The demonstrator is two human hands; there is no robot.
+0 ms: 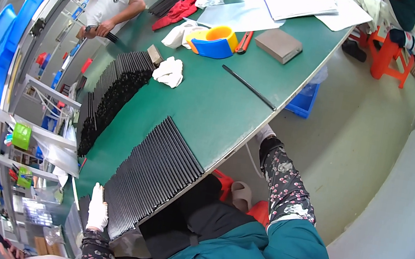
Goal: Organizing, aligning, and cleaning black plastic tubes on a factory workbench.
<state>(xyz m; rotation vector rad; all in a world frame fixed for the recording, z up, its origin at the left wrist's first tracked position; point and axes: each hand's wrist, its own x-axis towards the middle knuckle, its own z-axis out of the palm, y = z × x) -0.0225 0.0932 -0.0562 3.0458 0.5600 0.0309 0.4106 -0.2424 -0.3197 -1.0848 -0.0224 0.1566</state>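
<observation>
My left hand [98,209], in a white glove, lies flat with its fingers stretched out along the left end of a row of thin black rods [154,175]. These rods lie side by side on the green table [190,102], near its front edge. My right hand [265,133], also gloved in white, is low beside the table's edge. Its fingers are mostly hidden there, so whether it holds anything cannot be seen. A single black rod [249,88] lies apart, toward the right side of the table.
Farther back stands a large stack of black rods [116,88], with a crumpled white cloth [169,72] beside it. A yellow and blue tape roll [215,42], a cutter knife [244,42] and a brown block [279,45] lie beyond. Across the table a person [112,6] holds rods.
</observation>
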